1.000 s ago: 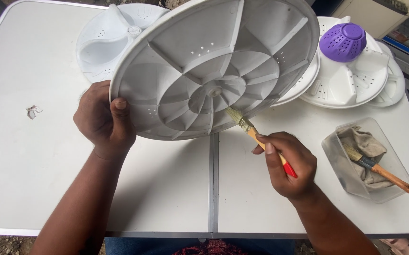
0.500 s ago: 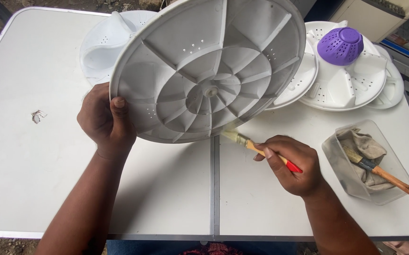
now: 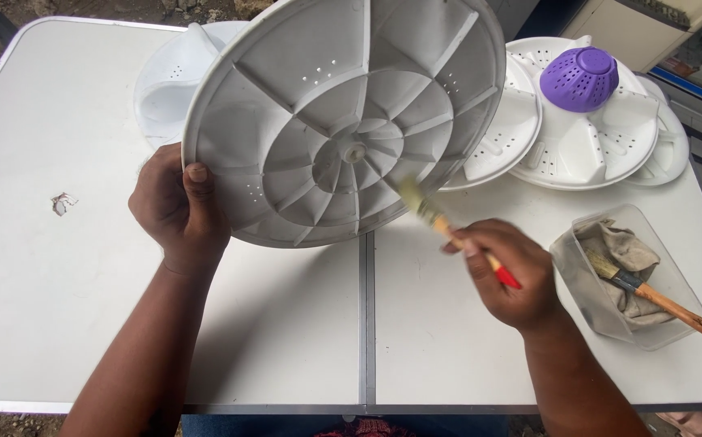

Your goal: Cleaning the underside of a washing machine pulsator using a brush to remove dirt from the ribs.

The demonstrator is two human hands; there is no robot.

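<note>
A white folding worktop fills the view, with a seam running from its centre toward 6 o'clock. Above its centre a large white ribbed disc is held tilted on edge, its underside of radial ribs and small holes turned toward the camera. The lower left rim of the disc is gripped by the left hand, thumb laid over the rim, at about 9 o'clock from the disc's hub. At 2 o'clock on the worktop a stack of similar white discs is laid flat, and a purple perforated cap is set on top of it. Another white disc is partly hidden behind the held one at 10 o'clock. At 4 o'clock a clear plastic tub is seen, holding a crumpled cloth and a spare brush with a wooden, red-tipped handle. The right hand is closed around a small paintbrush, whose blurred bristles are placed against the disc's lower right rim at 5 o'clock from the hub.
</note>
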